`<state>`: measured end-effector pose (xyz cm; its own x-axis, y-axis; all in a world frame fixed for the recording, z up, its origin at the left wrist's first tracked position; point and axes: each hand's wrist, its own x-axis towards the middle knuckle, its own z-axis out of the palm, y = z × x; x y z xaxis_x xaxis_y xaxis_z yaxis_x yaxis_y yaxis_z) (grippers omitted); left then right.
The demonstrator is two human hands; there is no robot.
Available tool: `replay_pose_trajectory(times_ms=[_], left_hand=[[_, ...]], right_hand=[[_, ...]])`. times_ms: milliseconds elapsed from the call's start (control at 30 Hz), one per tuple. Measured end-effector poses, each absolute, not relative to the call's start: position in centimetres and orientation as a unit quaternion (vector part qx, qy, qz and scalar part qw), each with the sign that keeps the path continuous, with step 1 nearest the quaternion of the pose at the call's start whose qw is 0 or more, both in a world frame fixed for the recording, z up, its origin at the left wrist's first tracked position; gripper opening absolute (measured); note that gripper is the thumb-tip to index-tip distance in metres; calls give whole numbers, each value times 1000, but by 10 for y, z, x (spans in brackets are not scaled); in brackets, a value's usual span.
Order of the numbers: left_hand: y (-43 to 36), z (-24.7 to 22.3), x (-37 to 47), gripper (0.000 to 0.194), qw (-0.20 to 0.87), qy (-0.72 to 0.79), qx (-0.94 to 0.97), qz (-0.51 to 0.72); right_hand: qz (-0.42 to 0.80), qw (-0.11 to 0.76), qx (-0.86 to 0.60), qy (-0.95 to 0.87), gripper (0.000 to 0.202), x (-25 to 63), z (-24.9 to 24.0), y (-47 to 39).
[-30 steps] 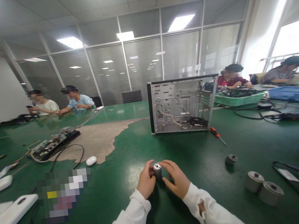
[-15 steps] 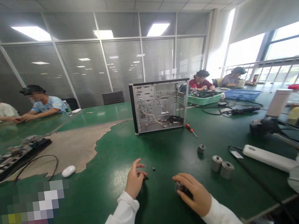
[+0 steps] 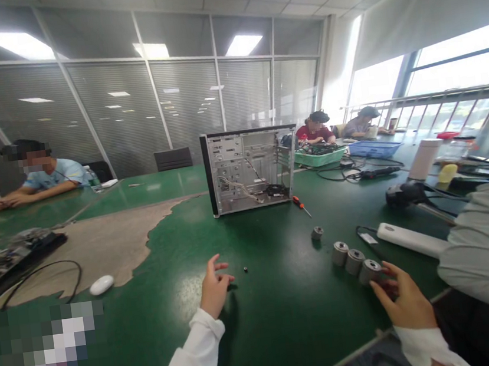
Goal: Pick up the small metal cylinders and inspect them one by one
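My right hand (image 3: 406, 296) has thumb and fingers against the side of a grey metal cylinder (image 3: 370, 273) with a hole in its top. This cylinder stands upright at the near end of a row, beside two similar metal cylinders (image 3: 354, 262). A smaller metal cylinder (image 3: 317, 233) stands apart, farther back. My left hand (image 3: 215, 286) hovers over the green table with its fingers apart and nothing in them. Just right of its fingertips lies a tiny dark part (image 3: 245, 269).
An open computer case (image 3: 249, 170) stands mid-table, a red-handled screwdriver (image 3: 300, 204) by its corner. A white bar-shaped device (image 3: 412, 239) and a grey sleeve (image 3: 485, 254) are at right. A white oval object (image 3: 101, 285) lies left. Other people sit at the far sides.
My right hand has carried the cylinder rightward from the table's middle to the near end of the row. My left hand stays about where it was. The view has turned slightly right.
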<state>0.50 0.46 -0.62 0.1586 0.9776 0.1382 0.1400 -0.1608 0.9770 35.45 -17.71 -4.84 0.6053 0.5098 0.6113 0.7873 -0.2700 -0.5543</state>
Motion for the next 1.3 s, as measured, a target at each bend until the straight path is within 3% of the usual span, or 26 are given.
replay_pose_trajectory(times_ms=[200, 333, 467, 567, 700, 867, 1067, 1300], left_hand=[[7, -8, 4, 51, 465, 463, 595, 463], [8, -10, 3, 51, 467, 462, 596, 463], [9, -12, 2, 50, 466, 464, 592, 466], [10, -12, 2, 49, 466, 468, 589, 465], [10, -11, 2, 48, 466, 472, 589, 461], [9, -9, 2, 46, 465, 473, 591, 460], [10, -11, 1, 46, 465, 474, 590, 459], [11, -11, 2, 45, 464, 476, 588, 460]], right_hand=[[-232, 493, -671, -503, 32, 301, -29, -168], [-86, 354, -620, -695, 33, 247, -21, -143], [-19, 217, -591, -776, 49, 195, -10, -101], [-17, 189, -564, -804, 53, 170, -3, -65], [-36, 191, -524, -829, 33, 158, -5, -30], [-41, 207, -502, -838, 30, 178, -17, -39], [-97, 265, -559, -780, 26, 259, -19, -107], [-248, 289, -737, -559, 28, 363, 3, -163]])
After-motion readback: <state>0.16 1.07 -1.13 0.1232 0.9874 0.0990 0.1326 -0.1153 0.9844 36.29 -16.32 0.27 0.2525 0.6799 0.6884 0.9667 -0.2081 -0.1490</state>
